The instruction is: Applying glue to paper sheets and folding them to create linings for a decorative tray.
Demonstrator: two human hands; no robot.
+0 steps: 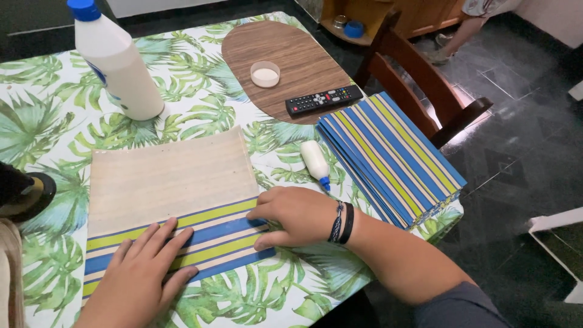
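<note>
both grips, left hand (143,276) and right hand (294,214), press flat-open on striped sheet (173,200), stripes running left-right.

My left hand (143,276) lies flat, palm down, fingers spread and pointing toward two o'clock. My right hand (297,215) rests knuckles up, fingers curled and pointing toward nine o'clock, two dark bracelets (342,223) on its wrist, forearm bare, entering from five o'clock.

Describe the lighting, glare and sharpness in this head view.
Head view: even indoor light, soft shadows under both hands; a bright glare patch on the dark tiled floor behind the chair; striped sheet and remote sharp; slight wide-angle bending at the edges.
</note>
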